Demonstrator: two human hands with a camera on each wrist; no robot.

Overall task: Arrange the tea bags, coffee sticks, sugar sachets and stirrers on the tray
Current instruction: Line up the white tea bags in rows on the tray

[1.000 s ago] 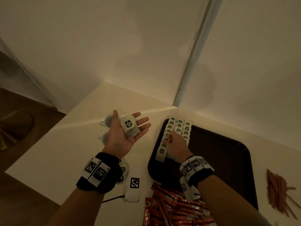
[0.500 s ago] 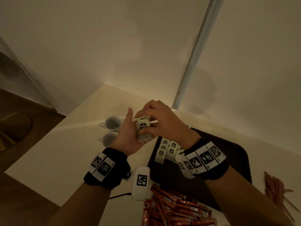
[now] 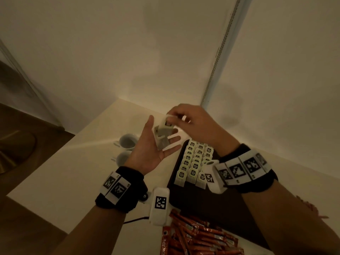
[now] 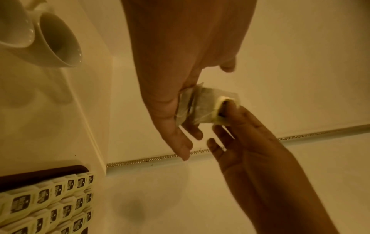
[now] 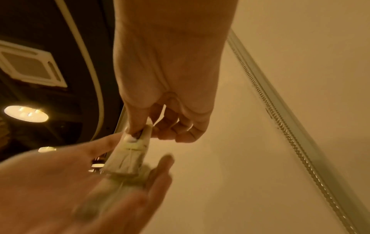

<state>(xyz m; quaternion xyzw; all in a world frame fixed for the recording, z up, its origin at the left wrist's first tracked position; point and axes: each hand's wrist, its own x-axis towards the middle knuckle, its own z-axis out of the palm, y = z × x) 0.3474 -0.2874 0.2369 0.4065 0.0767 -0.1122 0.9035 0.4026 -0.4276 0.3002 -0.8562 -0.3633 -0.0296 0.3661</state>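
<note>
head view is showing a pale table (image 3: 55, 173) lying in a cream-walled corner, a dark tray (image 3: 217, 203) carrying rows of tea bags (image 3: 195, 162). the left hand (image 3: 152, 150) is lying flat, palm up, cradling loose tea bags; the right hand (image 3: 195, 122) is pinching one tea bag (image 3: 165, 126) above it.

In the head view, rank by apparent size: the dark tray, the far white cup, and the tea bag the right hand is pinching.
1. Dark tray
2. Far white cup
3. Pinched tea bag, looking enlarged by nearness.
</note>
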